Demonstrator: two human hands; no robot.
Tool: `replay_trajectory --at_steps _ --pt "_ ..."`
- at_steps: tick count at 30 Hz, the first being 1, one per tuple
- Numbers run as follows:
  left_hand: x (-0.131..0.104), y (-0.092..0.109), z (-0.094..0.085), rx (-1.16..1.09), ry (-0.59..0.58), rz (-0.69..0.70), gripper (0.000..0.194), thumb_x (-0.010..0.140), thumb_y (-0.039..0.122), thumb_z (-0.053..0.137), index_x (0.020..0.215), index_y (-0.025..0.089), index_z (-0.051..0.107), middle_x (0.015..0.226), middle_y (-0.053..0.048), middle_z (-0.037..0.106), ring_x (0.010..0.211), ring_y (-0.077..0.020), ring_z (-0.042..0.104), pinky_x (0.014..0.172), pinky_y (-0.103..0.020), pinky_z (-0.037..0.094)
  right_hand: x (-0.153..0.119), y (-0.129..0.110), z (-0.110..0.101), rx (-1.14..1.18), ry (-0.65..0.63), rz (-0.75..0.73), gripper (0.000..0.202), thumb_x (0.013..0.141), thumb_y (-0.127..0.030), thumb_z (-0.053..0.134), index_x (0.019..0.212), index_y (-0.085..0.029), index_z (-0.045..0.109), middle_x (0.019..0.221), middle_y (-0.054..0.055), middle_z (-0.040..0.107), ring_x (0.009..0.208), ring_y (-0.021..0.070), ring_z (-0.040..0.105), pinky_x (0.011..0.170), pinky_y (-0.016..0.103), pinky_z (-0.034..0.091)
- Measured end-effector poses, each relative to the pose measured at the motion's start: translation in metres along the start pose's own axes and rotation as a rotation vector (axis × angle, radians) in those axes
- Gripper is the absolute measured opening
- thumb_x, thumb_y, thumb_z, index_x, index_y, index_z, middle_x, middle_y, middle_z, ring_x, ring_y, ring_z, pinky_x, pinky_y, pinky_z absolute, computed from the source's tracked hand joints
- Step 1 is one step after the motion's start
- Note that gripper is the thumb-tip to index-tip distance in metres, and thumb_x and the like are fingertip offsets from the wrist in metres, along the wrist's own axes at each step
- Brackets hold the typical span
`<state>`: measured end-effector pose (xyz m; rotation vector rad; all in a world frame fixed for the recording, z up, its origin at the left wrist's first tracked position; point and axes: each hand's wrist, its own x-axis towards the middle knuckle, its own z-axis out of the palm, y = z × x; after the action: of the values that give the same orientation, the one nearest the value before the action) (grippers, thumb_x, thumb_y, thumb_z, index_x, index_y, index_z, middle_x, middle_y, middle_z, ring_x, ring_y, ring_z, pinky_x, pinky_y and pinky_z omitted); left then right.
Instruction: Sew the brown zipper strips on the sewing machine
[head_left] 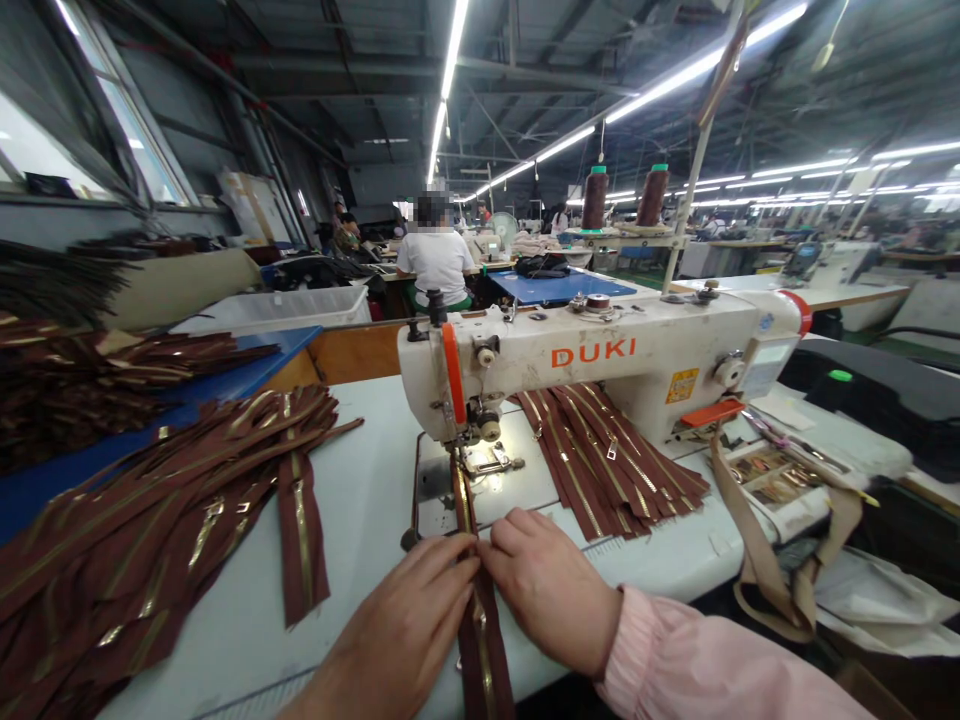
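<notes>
A brown zipper [484, 650] with gold teeth runs from the front table edge up under the presser foot of a white sewing machine [517, 350]. My left hand [420, 610] grips its left edge, fingers pressed together. On the opposite edge, my right hand [544, 580] pinches the tape, its fingertips close to those of my left. Both hands rest just in front of the metal needle plate [525, 490]. The fingertips partly hide the zipper between them. To the right under the machine arm lies a row of brown zippers [615, 460].
A large heap of brown zippers [150, 540] covers the table's left side. At right sit a parts tray [780, 480] and a hanging beige strap [750, 570]. Two thread cones [595, 200] stand behind the machine. A person in a white shirt [435, 262] sits ahead.
</notes>
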<state>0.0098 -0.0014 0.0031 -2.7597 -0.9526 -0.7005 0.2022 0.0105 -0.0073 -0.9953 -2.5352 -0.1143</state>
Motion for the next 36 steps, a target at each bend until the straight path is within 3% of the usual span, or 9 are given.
replay_trajectory --at_steps 9,15,18,24,36 --pt "0.005 -0.021 0.014 -0.071 -0.023 -0.022 0.031 0.089 0.008 0.038 0.107 0.017 0.061 0.105 -0.008 0.064 0.098 -0.0202 0.06 0.088 -0.035 0.053 0.001 0.012 -0.003 -0.009 -0.052 -0.069 0.009 0.091 -0.017 0.051 0.094 -0.014 0.059 0.086 0.004 0.055 0.084 0.019 0.044 0.072 0.032 0.038" --pt "0.01 -0.017 0.009 -0.089 -0.027 -0.025 0.03 0.09 0.01 0.038 0.11 0.017 0.06 0.104 -0.008 0.064 0.098 -0.0196 0.06 0.088 -0.034 0.053 -0.003 0.024 -0.01 0.071 -0.078 -0.002 0.016 0.091 -0.013 0.048 0.099 -0.017 0.061 0.086 0.004 0.057 0.084 0.0182 0.046 0.07 0.028 0.039" --pt "0.01 -0.016 0.007 -0.09 -0.027 -0.042 0.029 0.089 0.009 0.039 0.106 0.017 0.061 0.104 -0.008 0.064 0.098 -0.0198 0.06 0.087 -0.034 0.054 -0.001 0.021 -0.012 0.104 -0.066 -0.055 0.018 0.092 -0.016 0.044 0.101 -0.017 0.06 0.084 0.003 0.058 0.083 0.0176 0.047 0.071 0.028 0.039" --pt "0.009 -0.016 0.006 -0.098 -0.028 -0.032 0.029 0.088 0.008 0.039 0.107 0.015 0.06 0.102 -0.008 0.064 0.096 -0.0197 0.061 0.086 -0.034 0.054 0.002 0.017 -0.008 0.055 -0.056 -0.109 0.016 0.091 -0.016 0.044 0.085 -0.016 0.059 0.082 0.004 0.057 0.081 0.0178 0.046 0.068 0.03 0.038" --pt "0.011 -0.015 0.004 -0.117 -0.057 -0.05 0.028 0.088 0.009 0.04 0.105 0.017 0.061 0.1 -0.008 0.065 0.092 -0.0202 0.061 0.084 -0.036 0.055 0.0 0.016 -0.006 -0.018 -0.069 -0.17 0.012 0.094 -0.017 0.046 0.091 -0.015 0.058 0.086 0.004 0.054 0.082 0.0186 0.045 0.066 0.032 0.039"
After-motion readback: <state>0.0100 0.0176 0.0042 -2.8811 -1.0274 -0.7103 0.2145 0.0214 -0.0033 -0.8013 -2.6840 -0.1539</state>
